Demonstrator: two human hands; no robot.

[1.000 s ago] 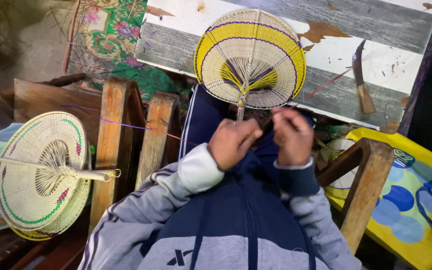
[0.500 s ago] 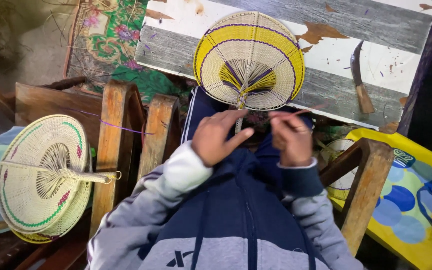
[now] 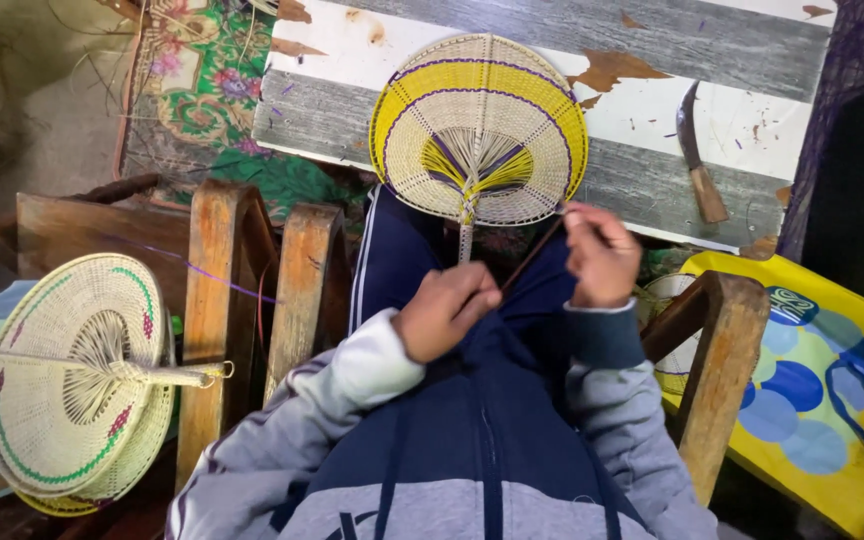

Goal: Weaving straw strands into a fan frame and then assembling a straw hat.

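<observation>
Hands meet over the lap of a seated person in a grey and navy top. Left hand (image 3: 444, 312) is curled shut low at the handle of a round woven fan (image 3: 479, 130) — yellow, cream and purple — which stands upright between the knees, its face toward the camera and its top edge over a grey and white painted board (image 3: 652, 110). Right hand (image 3: 600, 255) sits a little higher and to the right, fingertips pinched together on a thin dark strand (image 3: 532, 255) that runs taut down to the left hand.

On the board, well apart from the hands, lies a curved knife (image 3: 699, 155) with a wooden handle. Wooden chair arms (image 3: 214, 300) flank the person — another one shows at the right. Left of them rests a stack of finished fans (image 3: 82, 380), cream with green and red trim, handle pointing right. A yellow and blue bag (image 3: 822, 370) lies at the far right, a patterned green mat (image 3: 202, 100) above left.
</observation>
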